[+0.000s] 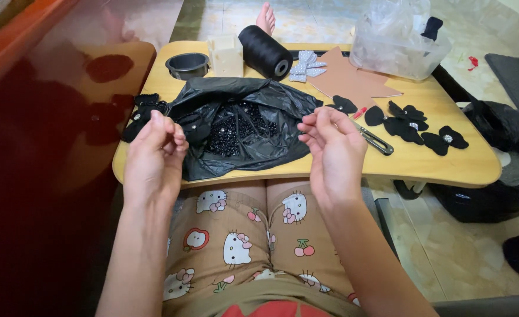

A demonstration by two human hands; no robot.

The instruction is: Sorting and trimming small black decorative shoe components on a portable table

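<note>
Both hands hover above the near edge of the small light wooden table [447, 167], on either side of a crumpled black plastic bag [236, 100] lying open with glossy black beads inside. The left hand [154, 155] has its fingertips pinched together, as does the right hand [332, 147]; whether either grips anything I cannot tell. A large black thread spool [264, 51] lies behind the bag, and flat black fabric flowers [415, 126] are scattered right of it.

A home is suggested: a low wooden table [447, 170] is set over a lap on a tiled floor [447, 246].

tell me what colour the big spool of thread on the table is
Black. The spool of thread lies on its side at the back of the wooden table, clearest in the head view.
</note>
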